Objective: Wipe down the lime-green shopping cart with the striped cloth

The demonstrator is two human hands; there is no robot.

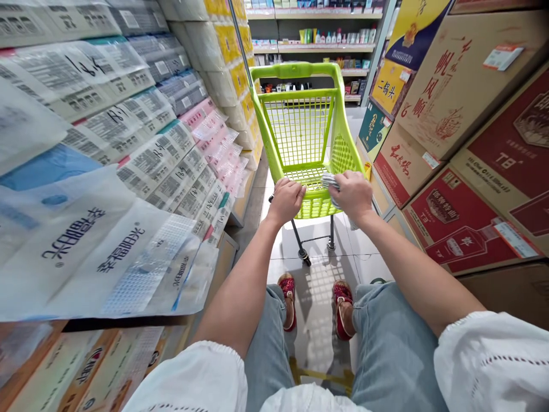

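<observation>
A lime-green plastic shopping cart [295,71] stands in front of me on dark metal legs with small wheels. My left hand [286,201] is closed over the near edge of its basket, fingers curled onto the rim. Bunched in my right hand [355,193] is a striped grey-and-white cloth [330,181], pressed against the same edge at its right side. More of the cloth hangs below that hand. The cart's grid basket is between the hands and the tall handle frame.
Packs of tissue paper [128,126] are piled along the left, some plastic wrap jutting out. Cardboard liquor cartons [454,86] are stacked close on the right. Shelves of bottles [338,37] stand at the back. Tiled floor [364,274] runs under the cart and my feet.
</observation>
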